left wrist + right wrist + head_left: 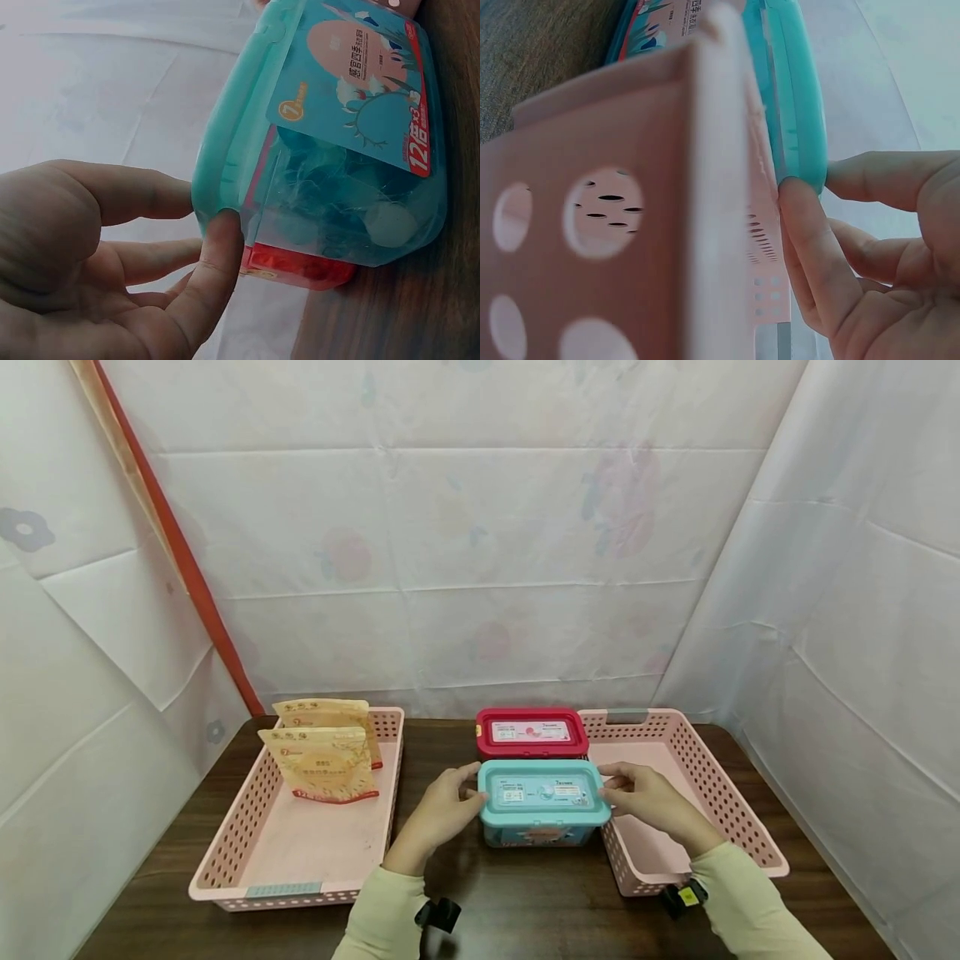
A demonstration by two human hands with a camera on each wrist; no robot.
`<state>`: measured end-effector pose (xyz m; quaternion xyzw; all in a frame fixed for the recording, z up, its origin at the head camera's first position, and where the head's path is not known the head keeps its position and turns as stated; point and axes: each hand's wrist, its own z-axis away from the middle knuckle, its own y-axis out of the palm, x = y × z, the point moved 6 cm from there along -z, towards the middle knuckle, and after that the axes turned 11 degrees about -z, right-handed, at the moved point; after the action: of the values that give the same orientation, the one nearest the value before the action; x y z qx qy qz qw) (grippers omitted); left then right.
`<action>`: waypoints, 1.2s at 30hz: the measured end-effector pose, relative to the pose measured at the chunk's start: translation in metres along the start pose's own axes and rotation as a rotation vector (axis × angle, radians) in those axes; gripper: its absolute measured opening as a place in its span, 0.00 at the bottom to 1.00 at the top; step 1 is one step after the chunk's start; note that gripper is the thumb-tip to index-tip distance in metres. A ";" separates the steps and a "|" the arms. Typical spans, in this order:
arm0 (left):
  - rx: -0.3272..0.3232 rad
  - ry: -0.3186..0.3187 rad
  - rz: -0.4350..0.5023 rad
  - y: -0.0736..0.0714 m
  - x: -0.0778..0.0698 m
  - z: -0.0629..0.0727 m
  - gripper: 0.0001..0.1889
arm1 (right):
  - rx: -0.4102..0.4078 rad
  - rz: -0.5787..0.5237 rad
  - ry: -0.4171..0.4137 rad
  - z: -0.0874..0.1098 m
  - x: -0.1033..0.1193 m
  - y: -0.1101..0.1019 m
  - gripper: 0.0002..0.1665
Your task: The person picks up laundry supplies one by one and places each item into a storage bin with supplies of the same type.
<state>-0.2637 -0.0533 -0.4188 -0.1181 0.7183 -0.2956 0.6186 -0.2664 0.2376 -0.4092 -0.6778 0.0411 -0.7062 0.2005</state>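
Note:
A teal lidded tub of laundry pods [545, 802] stands upright on the dark wooden table, its label facing me. My left hand [444, 814] pinches the left end of its lid between thumb and fingers. At the lid's right end, my right hand [651, 797] holds on in the same way. Through the clear wall in the left wrist view, pale and blue pods [337, 199] show below the printed label. Directly behind is a red lidded tub [531, 732] of similar shape. In the right wrist view, a basket rim partly hides the teal tub [799, 97].
To the left is a pink perforated basket [300, 852] holding two upright yellow pouches [322, 766]. Another pink basket [738, 814] stands on the right, close against the tubs, beneath my right forearm. White patterned sheeting [465, 568] encloses the back and sides.

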 end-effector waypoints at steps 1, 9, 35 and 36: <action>0.002 0.002 -0.008 0.000 0.000 0.000 0.29 | -0.003 -0.002 0.004 0.000 0.000 0.000 0.28; -0.003 0.023 -0.051 -0.002 -0.001 0.000 0.28 | 0.004 0.018 0.008 -0.003 0.000 0.001 0.27; -0.014 0.010 -0.165 -0.022 -0.001 0.018 0.28 | 0.105 0.016 -0.036 -0.005 0.011 0.021 0.26; -0.018 0.012 -0.174 -0.023 0.000 0.018 0.28 | 0.109 0.010 -0.038 -0.005 0.011 0.022 0.27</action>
<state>-0.2506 -0.0768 -0.4063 -0.1838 0.7117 -0.3426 0.5851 -0.2668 0.2124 -0.4062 -0.6791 0.0021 -0.6933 0.2413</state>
